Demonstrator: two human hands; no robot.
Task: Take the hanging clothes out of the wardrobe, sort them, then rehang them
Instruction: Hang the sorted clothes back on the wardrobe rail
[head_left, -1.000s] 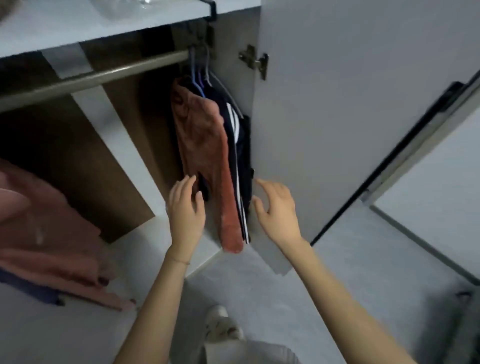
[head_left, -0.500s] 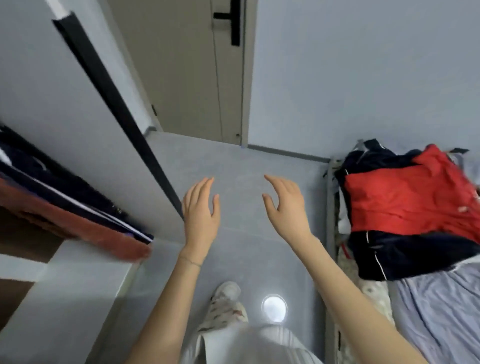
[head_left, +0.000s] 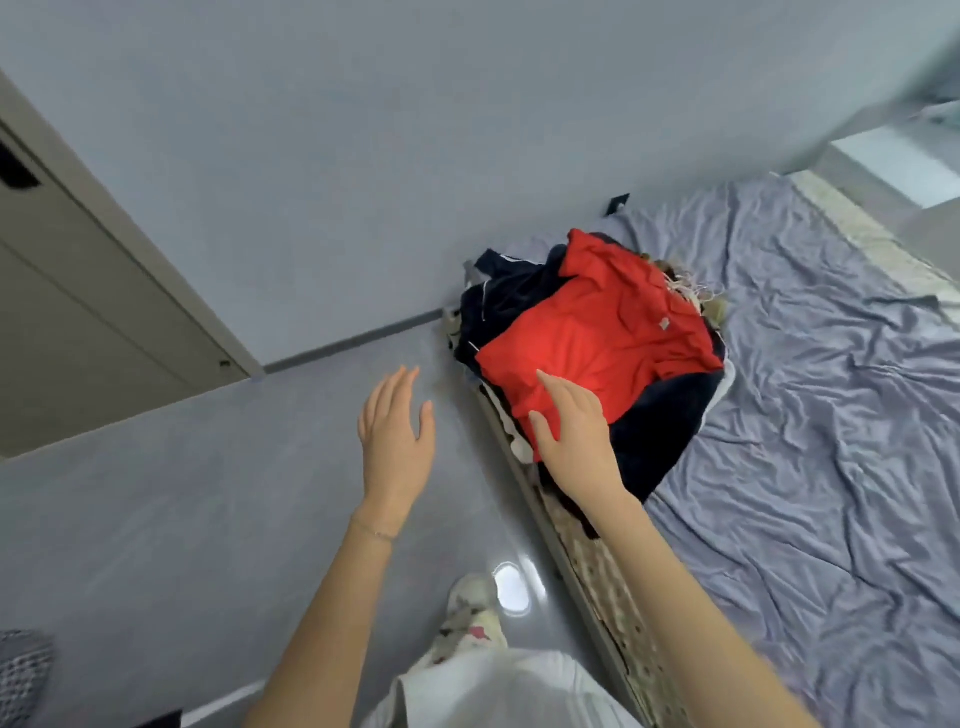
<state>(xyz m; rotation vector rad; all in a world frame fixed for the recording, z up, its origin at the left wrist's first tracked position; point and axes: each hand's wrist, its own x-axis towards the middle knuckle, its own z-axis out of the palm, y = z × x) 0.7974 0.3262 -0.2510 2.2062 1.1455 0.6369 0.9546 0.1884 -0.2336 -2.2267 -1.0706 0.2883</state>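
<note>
A pile of clothes lies at the near corner of the bed, topped by a red garment (head_left: 597, 332) over a dark navy garment (head_left: 660, 431) with white piping. My right hand (head_left: 571, 426) hovers open over the pile's near edge, fingers spread, holding nothing. My left hand (head_left: 397, 434) is open over the floor, left of the bed's edge, also empty. The wardrobe and its hanging clothes are out of view.
The bed (head_left: 810, 415) with a wrinkled lilac sheet fills the right side; its patterned side edge (head_left: 587, 561) runs toward me. Grey floor (head_left: 156, 519) spreads left. A beige door (head_left: 93, 332) stands at far left. My slippered foot (head_left: 472, 613) is below.
My view has swung right, away from the wardrobe and its hanging clothes, to the bed. Both empty hands travelled with it; the right one now hovers over the clothes pile.
</note>
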